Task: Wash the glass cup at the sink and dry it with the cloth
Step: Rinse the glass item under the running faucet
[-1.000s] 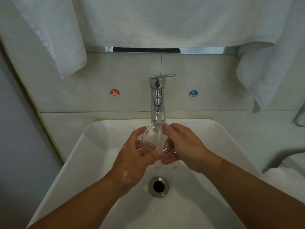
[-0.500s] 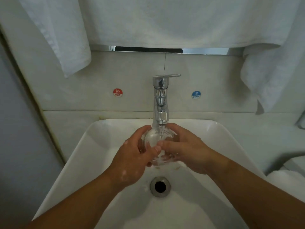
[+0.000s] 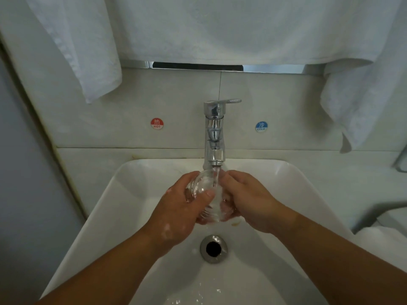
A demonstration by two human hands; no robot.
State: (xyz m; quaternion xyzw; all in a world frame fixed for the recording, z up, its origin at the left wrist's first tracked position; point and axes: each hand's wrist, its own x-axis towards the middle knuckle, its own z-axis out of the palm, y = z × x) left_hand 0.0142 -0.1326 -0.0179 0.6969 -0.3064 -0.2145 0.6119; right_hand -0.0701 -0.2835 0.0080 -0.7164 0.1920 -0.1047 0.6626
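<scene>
A white sink [image 3: 99,205] is sitting below the faucet [image 3: 214,137], and white towels [image 3: 220,29] are hanging on the tiled wall above it. Running water is blurring the glass cup [image 3: 203,186], so its rim is hard to make out. Directly under the faucet, the left hand [image 3: 178,214] and the right hand [image 3: 248,201] are both gripping the cup from opposite sides.

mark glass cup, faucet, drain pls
glass cup [image 3: 203,183], head view, clear upper wall under the stream.
faucet [image 3: 214,133], head view, chrome body.
drain [image 3: 213,249], head view, dark opening.
</scene>
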